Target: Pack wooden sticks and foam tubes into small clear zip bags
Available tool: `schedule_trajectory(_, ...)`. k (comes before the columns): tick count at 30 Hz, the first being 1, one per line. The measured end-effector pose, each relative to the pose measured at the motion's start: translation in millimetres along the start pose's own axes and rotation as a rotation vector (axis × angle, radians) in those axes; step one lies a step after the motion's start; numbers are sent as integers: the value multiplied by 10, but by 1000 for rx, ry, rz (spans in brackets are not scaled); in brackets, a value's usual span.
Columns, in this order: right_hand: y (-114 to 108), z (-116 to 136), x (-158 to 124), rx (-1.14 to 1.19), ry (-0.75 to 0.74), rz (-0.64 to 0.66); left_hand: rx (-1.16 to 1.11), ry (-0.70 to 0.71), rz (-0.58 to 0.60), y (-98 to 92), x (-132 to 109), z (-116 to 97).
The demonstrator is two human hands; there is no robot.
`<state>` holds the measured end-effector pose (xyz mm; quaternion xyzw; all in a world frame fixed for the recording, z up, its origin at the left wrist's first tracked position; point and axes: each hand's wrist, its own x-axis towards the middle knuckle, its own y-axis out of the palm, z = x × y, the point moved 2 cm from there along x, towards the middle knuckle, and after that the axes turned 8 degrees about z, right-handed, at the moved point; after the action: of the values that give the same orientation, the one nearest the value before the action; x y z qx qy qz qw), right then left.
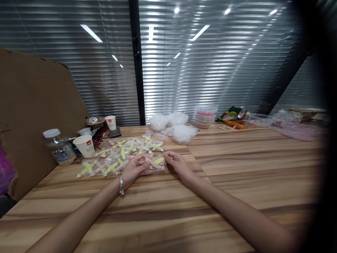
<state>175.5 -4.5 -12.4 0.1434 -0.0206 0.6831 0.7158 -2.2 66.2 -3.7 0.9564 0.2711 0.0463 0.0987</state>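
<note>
With our left hand [134,170] and our right hand [179,165], we pinch one clear plastic bag [158,163] at opposite sides, near many similar bags [113,165].

We take this for an office-type room, since a dark-framed glass wall [179,31] with slatted blinds [218,80] runs beyond the far edge of the surface [171,211], mirroring strip lights [91,33] and round ceiling spots [227,11]. The broad, wood-grained top looks to us like an office table, with paper cups [84,147] and a plastic jar [61,151] near its far left corner. We also see makeshift workroom signs: a cardboard sheet [37,102] standing by the left edge, clear tubs [204,118] stacked at the far edge, and small clear bags [112,168] heaped left of centre.
</note>
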Motion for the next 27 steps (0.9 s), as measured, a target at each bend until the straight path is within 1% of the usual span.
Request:
schedule_trajectory(3,20,4,-8,-59,-12,-1,-5,11,-17,-3,2,14)
schedule_trajectory(6,27,-14,-6,-134,-66,-16,-21,45,-45,-19,15,12)
schedule_trajectory(8,29,-30,3,-139,-78,0,-24,61,-66,-22,27,10)
schedule_trajectory(10,18,-45,13,-110,-59,-13,-25,68,-98,-18,38,16)
schedule_trajectory(13,-34,-56,22,-75,-57,-134,-36,73,-149,-8,52,41)
schedule_trajectory(16,-102,-50,21,-64,-125,-266,-21,72,-171,-11,55,53)
schedule_trajectory(19,-145,-29,13,-75,-167,-321,15,56,-181,-16,46,34)
schedule_trajectory(23,-127,22,6,-138,-194,-276,1,46,-191,1,28,-5)
schedule_trajectory(27,-55,7,-4,-190,-134,-112,-32,45,-130,34,17,-19)
